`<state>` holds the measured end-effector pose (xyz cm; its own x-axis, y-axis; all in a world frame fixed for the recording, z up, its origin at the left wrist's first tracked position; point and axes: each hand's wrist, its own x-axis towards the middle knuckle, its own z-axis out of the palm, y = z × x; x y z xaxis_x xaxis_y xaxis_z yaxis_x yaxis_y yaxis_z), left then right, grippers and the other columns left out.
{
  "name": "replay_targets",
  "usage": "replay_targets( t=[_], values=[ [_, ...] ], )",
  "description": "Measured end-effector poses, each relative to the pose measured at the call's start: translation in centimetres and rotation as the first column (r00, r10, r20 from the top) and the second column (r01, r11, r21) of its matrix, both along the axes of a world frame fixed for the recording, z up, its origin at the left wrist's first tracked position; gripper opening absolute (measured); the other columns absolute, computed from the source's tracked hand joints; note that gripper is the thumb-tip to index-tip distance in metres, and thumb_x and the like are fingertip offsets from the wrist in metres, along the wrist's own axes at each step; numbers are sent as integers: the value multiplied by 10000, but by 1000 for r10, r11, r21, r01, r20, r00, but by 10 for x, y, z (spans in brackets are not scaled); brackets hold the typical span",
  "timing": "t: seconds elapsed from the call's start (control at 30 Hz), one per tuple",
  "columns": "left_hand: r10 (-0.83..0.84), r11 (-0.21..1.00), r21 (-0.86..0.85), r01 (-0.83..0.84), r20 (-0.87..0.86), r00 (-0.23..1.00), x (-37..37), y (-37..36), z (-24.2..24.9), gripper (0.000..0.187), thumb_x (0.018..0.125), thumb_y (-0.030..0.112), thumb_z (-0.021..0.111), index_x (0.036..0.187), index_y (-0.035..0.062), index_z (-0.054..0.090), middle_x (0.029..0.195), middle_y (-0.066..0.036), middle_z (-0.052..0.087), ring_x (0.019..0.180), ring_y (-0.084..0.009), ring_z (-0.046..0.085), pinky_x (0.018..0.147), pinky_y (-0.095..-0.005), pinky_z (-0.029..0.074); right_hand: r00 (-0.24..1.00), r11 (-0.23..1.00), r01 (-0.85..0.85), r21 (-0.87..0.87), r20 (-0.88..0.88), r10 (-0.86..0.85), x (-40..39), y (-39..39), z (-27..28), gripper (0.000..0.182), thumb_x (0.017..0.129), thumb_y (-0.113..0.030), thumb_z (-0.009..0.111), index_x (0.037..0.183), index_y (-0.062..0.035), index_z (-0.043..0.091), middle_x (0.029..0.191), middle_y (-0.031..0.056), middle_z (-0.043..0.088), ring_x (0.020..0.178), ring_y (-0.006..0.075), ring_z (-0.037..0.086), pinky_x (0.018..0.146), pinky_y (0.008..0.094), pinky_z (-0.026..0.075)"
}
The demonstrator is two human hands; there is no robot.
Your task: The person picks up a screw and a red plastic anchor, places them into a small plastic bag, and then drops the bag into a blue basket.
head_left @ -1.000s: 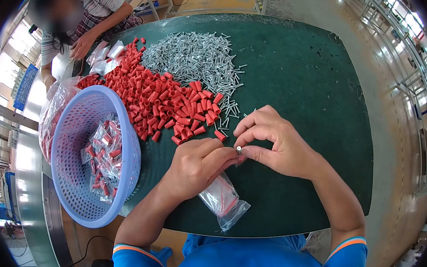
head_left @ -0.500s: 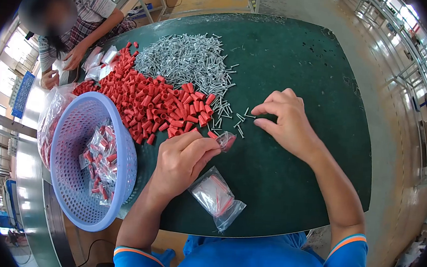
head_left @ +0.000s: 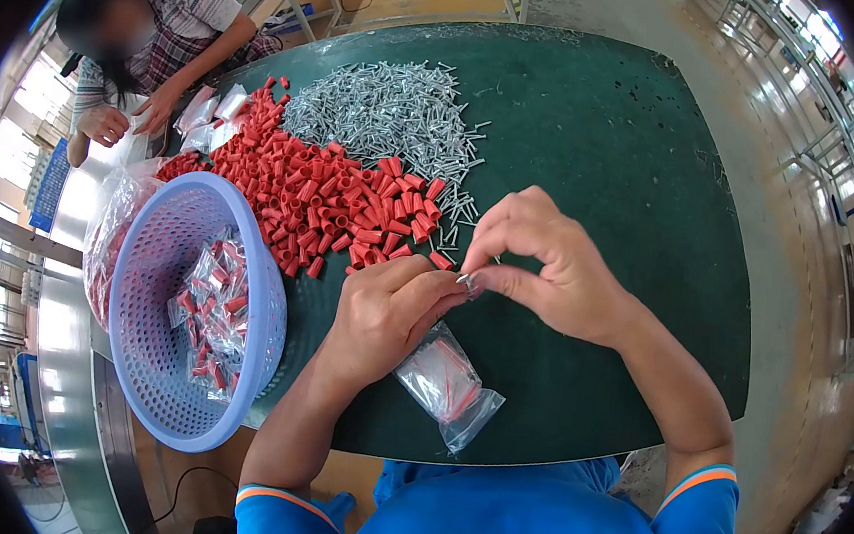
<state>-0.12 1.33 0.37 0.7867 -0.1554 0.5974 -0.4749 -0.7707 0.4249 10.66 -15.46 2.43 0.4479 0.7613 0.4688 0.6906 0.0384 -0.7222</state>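
Observation:
My left hand (head_left: 383, 314) is closed on a small clear plastic bag (head_left: 472, 289), pinching it between thumb and forefinger; most of the bag is hidden by the fingers. My right hand (head_left: 547, 266) meets it from the right, thumb and forefinger pinched at the bag's mouth, with the shiny metal of screws (head_left: 465, 279) showing between the fingertips. Just beyond the hands lie many red tapered plastic caps (head_left: 322, 199) beside a heap of silver screws (head_left: 384, 113). Under the left wrist rests a larger clear bag (head_left: 441, 377) of flat, red-edged plastic bags.
A blue perforated basket (head_left: 266, 335) at the left holds filled bags (head_left: 214, 300) with red caps inside. A big clear sack (head_left: 107, 252) stands behind it. Across the green table (head_left: 618, 131), at the far left, a person (head_left: 199, 38) sits near several small bags (head_left: 213, 115).
My right hand has moved left from the loose screws to the small bag in my left hand, its fingers now pinched. Some scattered screws are gone from the table.

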Motion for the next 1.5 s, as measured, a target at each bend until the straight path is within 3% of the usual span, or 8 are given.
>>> replay_targets(
  t=[0.3, 0.43, 0.63, 0.73, 0.83, 0.9, 1.03, 1.5],
  values=[
    [-6, 1000, -4, 6, 15, 1000, 0, 2, -1, 176, 678, 59, 704, 822, 50, 602, 629, -47, 523, 522, -186, 530, 443, -301, 407, 997, 1000, 2, -19, 82, -1, 4, -5, 2, 144, 733, -37, 633, 861, -95, 666, 902, 18, 620, 890, 202, 507, 819, 326, 391],
    [17, 1000, -15, -17, 5, 1000, -1, 3, 7, 176, 675, 44, 701, 823, 47, 604, 647, -51, 540, 531, -192, 536, 455, -303, 414, 993, 995, 95, -2, -74, -95, 8, -8, 4, 178, 741, -2, 599, 893, -75, 658, 905, 40, 633, 882, 221, 532, 820, 344, 420],
    [-23, 995, -103, 19, -43, 999, -2, 4, 9, 177, 682, 19, 692, 835, 32, 604, 677, -65, 560, 560, -198, 553, 478, -294, 428, 967, 986, -89, -144, -249, 51, 4, -8, -3, 152, 788, -85, 646, 933, -38, 634, 913, 45, 626, 915, 148, 549, 804, 282, 434],
    [-68, 987, -146, 60, -52, 996, -3, 3, 8, 144, 714, -13, 657, 842, 19, 600, 698, -81, 565, 602, -198, 565, 516, -290, 438, 771, 964, -242, -112, -625, 121, 4, -7, -7, 160, 810, -119, 646, 927, -14, 627, 862, 41, 631, 822, 114, 586, 753, 256, 466],
    [-37, 954, -299, 0, -119, 992, -4, -2, 4, 113, 757, -22, 624, 859, 18, 595, 782, -74, 571, 674, -158, 563, 571, -263, 440, 674, 984, -174, 45, -723, 153, 0, -4, -13, 148, 827, -116, 631, 909, 7, 624, 830, 42, 634, 754, 90, 601, 716, 228, 490],
    [-145, 569, -820, -65, -177, 973, -3, -15, -1, 95, 791, -8, 602, 879, 25, 591, 862, -50, 551, 735, -111, 537, 618, -231, 428, 580, 993, -50, 107, -806, 116, -3, -2, -11, 120, 821, -67, 627, 907, 16, 636, 810, 46, 637, 729, 83, 598, 678, 210, 492],
    [-117, 699, -712, -69, -209, 971, 1, -9, -22, 110, 789, 25, 637, 890, 31, 593, 879, -30, 525, 735, -75, 509, 610, -203, 411, 589, 994, -35, 101, -802, 102, -5, -1, -15, 125, 828, -70, 620, 911, 22, 632, 816, 49, 637, 743, 86, 601, 683, 209, 500],
    [-89, 689, -716, -115, -241, 966, 0, -7, -15, 40, 815, 68, 631, 818, 31, 614, 787, 0, 539, 676, -55, 489, 578, -194, 373, 648, 998, 4, 69, -760, 50, -7, 1, -15, 136, 833, -71, 614, 908, 42, 628, 809, 56, 642, 744, 83, 604, 687, 210, 498]
  ],
)
